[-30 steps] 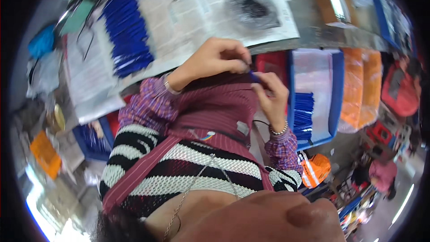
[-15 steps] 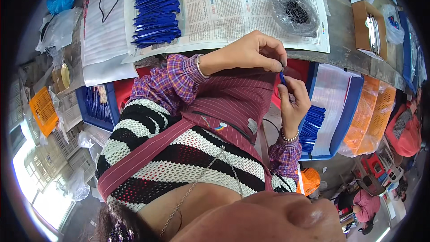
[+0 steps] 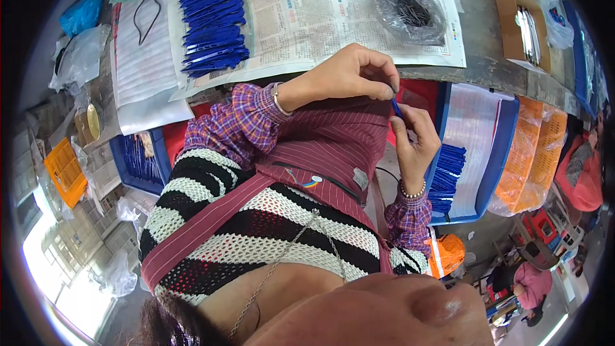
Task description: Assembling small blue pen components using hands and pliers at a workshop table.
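Note:
A small, slim blue plastic piece [image 3: 396, 109] is pinched between the thumb and fingers of my right hand [image 3: 418, 144], over the front edge of the table. My left hand [image 3: 359, 74] is closed at the piece's upper end, thumb against fingertips. Whatever those fingertips grip is too small to make out. On the newspaper [image 3: 288, 25] beyond my left hand lies a long row of blue plastic pieces [image 3: 211, 22]. To its right sits a clear plastic bag [image 3: 428, 25] of small thin black parts [image 3: 413, 11].
Below the table edge at right is a blue tray [image 3: 496, 170] with more blue pieces [image 3: 447, 179] on a white sheet. Another blue tray [image 3: 122, 170] stands at left. A cardboard box [image 3: 507, 16] is on the table's right side. Orange baskets [image 3: 544, 154] stand farther right.
The view has shifted slightly, so the table things sit a little farther left. Both hands keep nearly the same pose around the blue piece.

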`<action>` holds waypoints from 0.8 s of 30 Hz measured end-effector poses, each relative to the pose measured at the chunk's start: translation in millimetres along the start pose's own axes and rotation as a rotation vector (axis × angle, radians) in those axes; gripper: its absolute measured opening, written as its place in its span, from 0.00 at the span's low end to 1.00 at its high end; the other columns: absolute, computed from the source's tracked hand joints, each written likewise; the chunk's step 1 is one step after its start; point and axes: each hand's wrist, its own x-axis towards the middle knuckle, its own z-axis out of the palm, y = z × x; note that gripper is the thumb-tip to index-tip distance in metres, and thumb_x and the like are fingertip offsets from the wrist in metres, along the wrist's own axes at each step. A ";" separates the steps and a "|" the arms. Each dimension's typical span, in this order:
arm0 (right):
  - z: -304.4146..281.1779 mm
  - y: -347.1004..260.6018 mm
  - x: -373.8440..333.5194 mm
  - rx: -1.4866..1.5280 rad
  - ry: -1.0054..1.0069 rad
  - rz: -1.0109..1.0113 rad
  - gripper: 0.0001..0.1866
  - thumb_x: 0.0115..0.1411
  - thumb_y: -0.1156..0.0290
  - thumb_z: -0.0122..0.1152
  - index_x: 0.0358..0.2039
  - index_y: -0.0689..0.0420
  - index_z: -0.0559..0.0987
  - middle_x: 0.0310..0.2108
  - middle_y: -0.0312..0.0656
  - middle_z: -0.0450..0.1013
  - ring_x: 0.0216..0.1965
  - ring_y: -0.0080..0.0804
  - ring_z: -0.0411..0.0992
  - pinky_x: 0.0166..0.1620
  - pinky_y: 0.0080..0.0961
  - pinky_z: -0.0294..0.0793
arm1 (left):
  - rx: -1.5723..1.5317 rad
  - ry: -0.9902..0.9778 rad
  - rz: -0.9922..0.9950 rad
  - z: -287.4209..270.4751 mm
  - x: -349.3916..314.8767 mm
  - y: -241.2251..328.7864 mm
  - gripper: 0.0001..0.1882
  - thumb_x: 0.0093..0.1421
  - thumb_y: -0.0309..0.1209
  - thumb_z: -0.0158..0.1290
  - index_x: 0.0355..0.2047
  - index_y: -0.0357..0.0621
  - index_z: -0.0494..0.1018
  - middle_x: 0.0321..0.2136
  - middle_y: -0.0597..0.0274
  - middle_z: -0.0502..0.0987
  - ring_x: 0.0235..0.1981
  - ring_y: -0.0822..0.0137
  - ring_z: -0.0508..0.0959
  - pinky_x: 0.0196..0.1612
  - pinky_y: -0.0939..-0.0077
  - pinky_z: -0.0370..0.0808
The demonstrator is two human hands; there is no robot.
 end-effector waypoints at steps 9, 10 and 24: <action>3.8 3.3 4.9 0.053 0.043 -0.045 0.10 0.48 0.80 0.65 0.34 0.61 0.80 0.30 0.44 0.76 0.31 0.38 0.76 0.34 0.27 0.73 | 0.157 0.067 0.000 8.2 -3.4 8.0 0.07 0.56 0.18 0.54 0.35 0.32 0.75 0.31 0.61 0.77 0.32 0.75 0.76 0.36 0.83 0.73; 2.1 3.0 4.8 0.046 0.063 -0.037 0.10 0.48 0.80 0.65 0.34 0.61 0.80 0.30 0.44 0.76 0.31 0.38 0.76 0.34 0.27 0.73 | 0.060 0.048 -0.044 7.7 -1.9 9.0 0.07 0.57 0.18 0.52 0.36 0.32 0.75 0.31 0.61 0.77 0.30 0.76 0.75 0.35 0.84 0.73; -11.0 5.4 2.0 0.171 0.066 -0.118 0.09 0.48 0.81 0.64 0.33 0.63 0.78 0.29 0.45 0.74 0.30 0.37 0.74 0.33 0.26 0.72 | 0.164 -0.028 -0.007 17.1 3.7 21.4 0.10 0.60 0.25 0.54 0.41 0.35 0.75 0.30 0.67 0.76 0.30 0.78 0.75 0.36 0.85 0.72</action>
